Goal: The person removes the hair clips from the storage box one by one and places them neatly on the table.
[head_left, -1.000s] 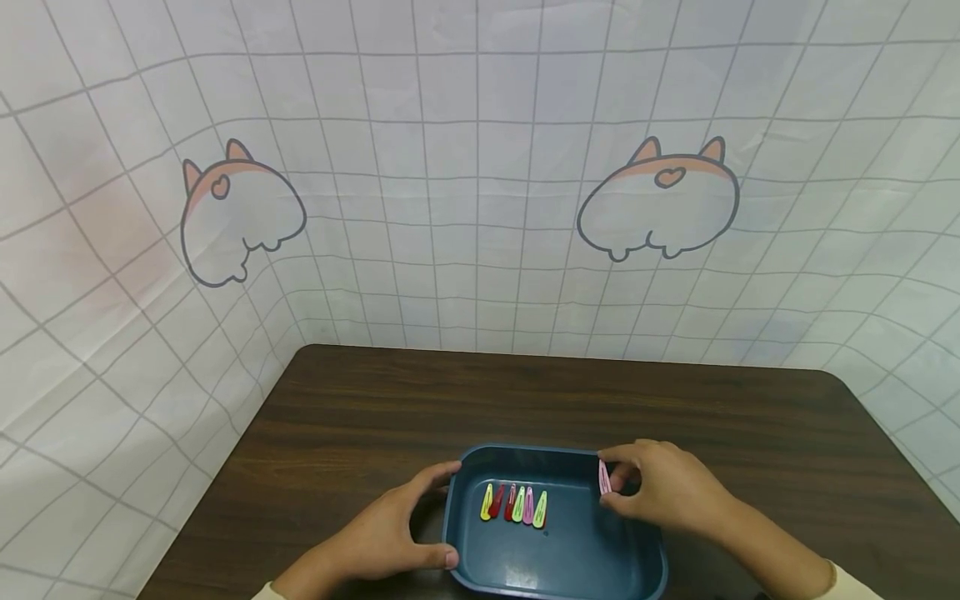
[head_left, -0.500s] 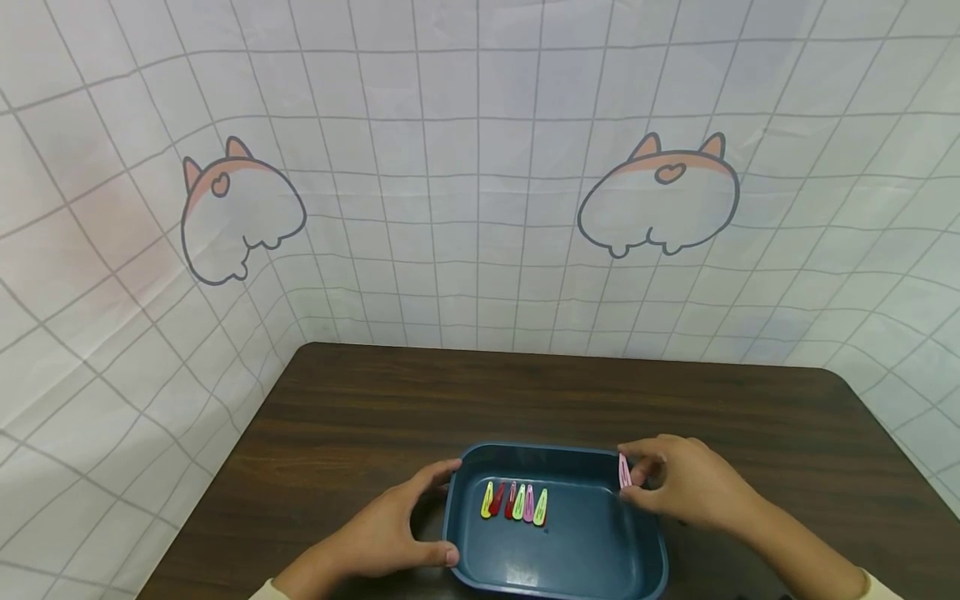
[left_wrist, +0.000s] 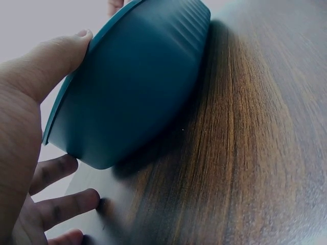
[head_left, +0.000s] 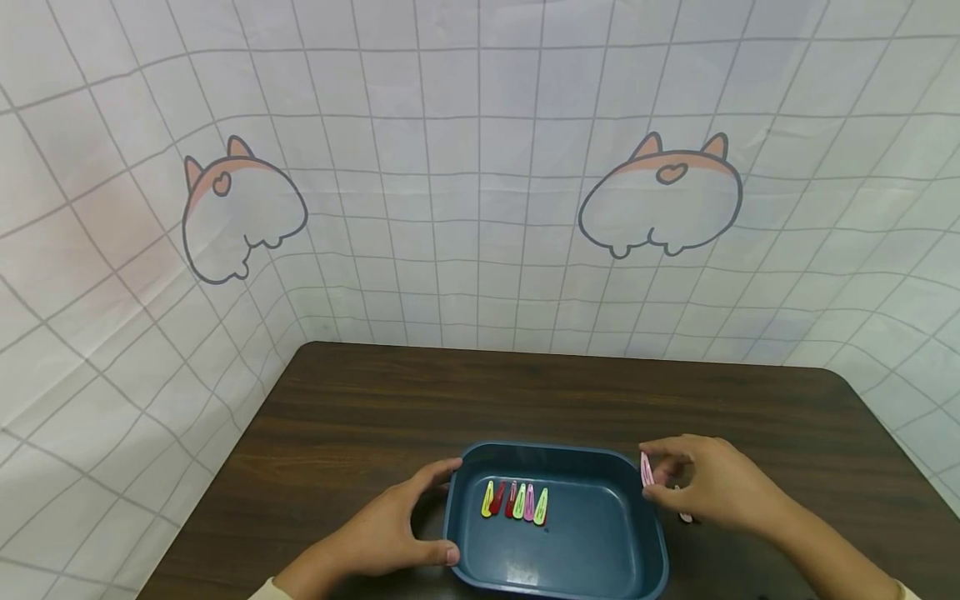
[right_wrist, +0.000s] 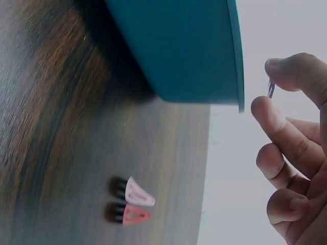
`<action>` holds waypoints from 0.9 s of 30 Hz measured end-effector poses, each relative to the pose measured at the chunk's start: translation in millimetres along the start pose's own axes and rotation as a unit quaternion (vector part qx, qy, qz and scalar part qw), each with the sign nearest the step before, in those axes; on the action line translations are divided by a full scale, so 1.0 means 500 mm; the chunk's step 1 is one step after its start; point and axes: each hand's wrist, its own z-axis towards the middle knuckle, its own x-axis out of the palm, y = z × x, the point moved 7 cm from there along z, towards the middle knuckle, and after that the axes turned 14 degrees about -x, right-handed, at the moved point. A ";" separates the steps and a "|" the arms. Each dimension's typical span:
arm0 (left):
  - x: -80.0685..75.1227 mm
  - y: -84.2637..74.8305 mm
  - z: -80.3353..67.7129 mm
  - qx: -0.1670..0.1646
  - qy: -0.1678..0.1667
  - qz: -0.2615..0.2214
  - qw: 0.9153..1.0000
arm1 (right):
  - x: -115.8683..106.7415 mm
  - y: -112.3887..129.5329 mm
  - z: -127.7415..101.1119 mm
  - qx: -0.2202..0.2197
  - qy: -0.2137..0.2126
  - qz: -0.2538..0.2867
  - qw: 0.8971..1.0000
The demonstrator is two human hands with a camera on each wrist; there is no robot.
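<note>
One table (head_left: 375,400): dark, wood-grained, under everything else.
Tray (head_left: 600,550): blue, on the table's near side; probably light, stiff plastic that could slide if nudged, best steadied at the rim.
Left hand (head_left: 382,533): spread wide, thumb and forefinger touching the tray's left side, not closed round it.
Right hand (head_left: 712,483): thumb and forefinger drawn close, pinching one clip end to end; other fingers bent.
Row of clips (head_left: 519,502): yellow, red, green and pink, in the tray's left far part.
Loose red clip (right_wrist: 135,215) and loose pink clip (right_wrist: 139,195): side by side on the table, right of the tray.
Held clip (head_left: 647,469): pink, raised near the tray's far right corner; likely featherlight, springy, slippery, safer gripped along its long edges.
</note>
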 end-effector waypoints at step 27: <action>0.000 0.004 -0.001 0.000 0.002 -0.001 1.000 | -0.046 -0.051 -0.056 -0.046 -0.040 -0.139 0.988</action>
